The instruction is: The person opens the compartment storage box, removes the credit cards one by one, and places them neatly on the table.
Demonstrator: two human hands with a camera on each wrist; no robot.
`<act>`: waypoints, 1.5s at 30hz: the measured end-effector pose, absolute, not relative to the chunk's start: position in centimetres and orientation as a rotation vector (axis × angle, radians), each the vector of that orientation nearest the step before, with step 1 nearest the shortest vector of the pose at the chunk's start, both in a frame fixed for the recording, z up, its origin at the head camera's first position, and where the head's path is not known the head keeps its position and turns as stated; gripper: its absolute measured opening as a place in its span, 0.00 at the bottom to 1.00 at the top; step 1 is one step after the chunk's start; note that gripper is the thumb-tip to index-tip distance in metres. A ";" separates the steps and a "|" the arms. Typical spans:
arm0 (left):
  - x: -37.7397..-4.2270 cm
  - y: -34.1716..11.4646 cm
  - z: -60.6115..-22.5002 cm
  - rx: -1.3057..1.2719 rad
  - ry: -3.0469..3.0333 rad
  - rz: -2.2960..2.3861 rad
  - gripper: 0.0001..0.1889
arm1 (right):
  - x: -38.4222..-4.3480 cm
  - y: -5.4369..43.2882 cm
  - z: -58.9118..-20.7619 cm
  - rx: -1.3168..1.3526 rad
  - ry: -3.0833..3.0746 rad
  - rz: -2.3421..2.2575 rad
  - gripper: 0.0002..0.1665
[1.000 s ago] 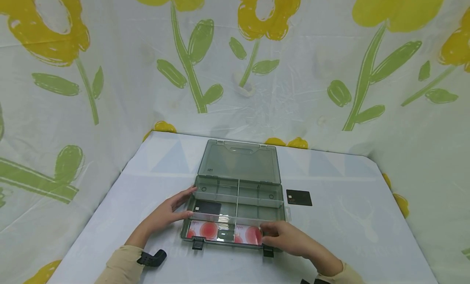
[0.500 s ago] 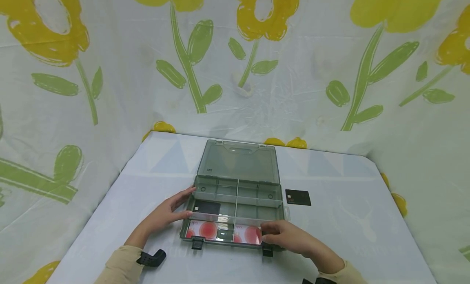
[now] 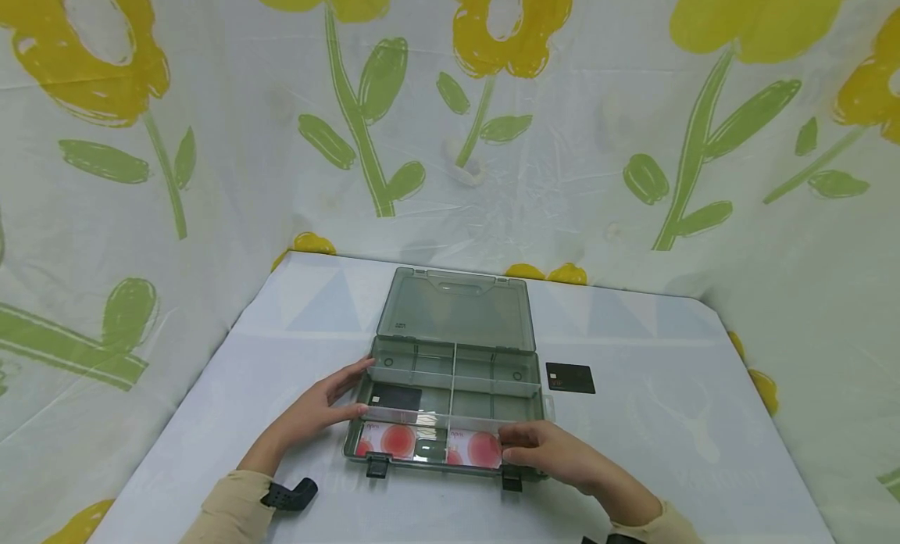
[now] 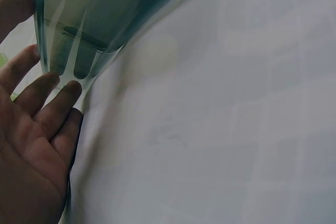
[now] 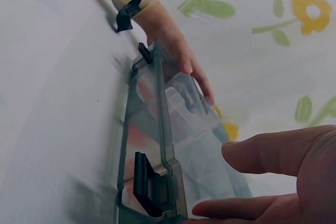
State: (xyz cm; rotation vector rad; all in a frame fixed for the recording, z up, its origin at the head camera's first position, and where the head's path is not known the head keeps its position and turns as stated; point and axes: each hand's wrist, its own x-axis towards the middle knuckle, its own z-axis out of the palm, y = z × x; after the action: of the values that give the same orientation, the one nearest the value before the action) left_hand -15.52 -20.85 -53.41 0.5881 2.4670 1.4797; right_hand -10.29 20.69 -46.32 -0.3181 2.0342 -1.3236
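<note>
A grey-green translucent compartment box (image 3: 450, 470) lies on the table with its lid (image 3: 457, 308) folded back. My left hand (image 3: 319, 407) rests against its left side, thumb at the rim; in the left wrist view the fingers (image 4: 63, 103) touch the box wall. My right hand (image 3: 551, 454) reaches over the front right corner, beside a white card with red circles (image 3: 474, 449). In the right wrist view its thumb (image 5: 268, 153) and fingers stand apart, nothing visible between them. A similar card (image 3: 388, 439) lies front left, and a black card (image 3: 397, 397) behind it.
Another black card (image 3: 570, 377), marked VIP, lies on the white table (image 3: 668, 450) right of the box. Two dark latches (image 3: 376, 467) hang from the box's front edge. Translucent dividers (image 3: 492, 384) part the compartments. Flower-printed cloth (image 3: 562, 137) surrounds the table.
The head view has shifted very slightly. Both hands, the box and the cards stay in the same places.
</note>
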 end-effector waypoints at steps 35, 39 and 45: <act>-15.4 -21.0 -53.5 0.557 2.464 1.482 0.41 | -9.8 20.7 -43.8 -0.353 2.005 -1.427 0.30; -15.4 -20.9 -53.4 0.562 2.466 1.479 0.41 | -9.9 20.5 -43.9 -0.367 2.004 -1.460 0.30; -15.4 -20.8 -53.3 0.564 2.462 1.482 0.41 | -10.0 20.3 -44.3 -0.411 2.009 -1.510 0.31</act>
State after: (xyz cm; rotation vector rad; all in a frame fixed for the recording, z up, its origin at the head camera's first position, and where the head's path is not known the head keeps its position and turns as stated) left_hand -15.38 -20.83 -53.28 0.5644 2.4619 1.4818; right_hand -10.02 20.29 -44.34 -0.4113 2.0088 -1.5103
